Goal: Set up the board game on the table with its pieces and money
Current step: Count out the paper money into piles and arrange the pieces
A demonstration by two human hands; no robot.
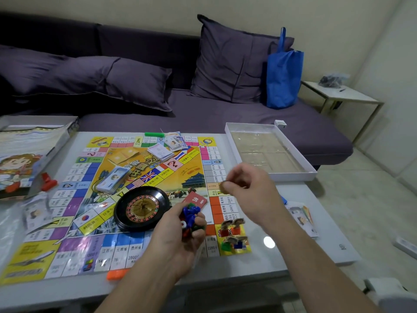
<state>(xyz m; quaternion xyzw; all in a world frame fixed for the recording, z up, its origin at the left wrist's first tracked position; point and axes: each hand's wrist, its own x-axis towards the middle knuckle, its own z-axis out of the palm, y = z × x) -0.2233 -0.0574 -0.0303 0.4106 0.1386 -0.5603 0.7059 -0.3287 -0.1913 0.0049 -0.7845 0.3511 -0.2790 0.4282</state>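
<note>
The roulette wheel (142, 207) stood near the middle of the game board (67, 249), with card stacks (161, 151) at its far side. Four pawns (233, 233) crowded the near right corner, while bare table (304, 249) lay open right of them, short of the far right box tray (293, 175).

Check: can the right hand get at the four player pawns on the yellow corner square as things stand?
Probably yes. The right hand hovers just beyond the player pawns with open board between them. But its grip already pinches a small brown piece, so it would likely have to set that down first.
</note>
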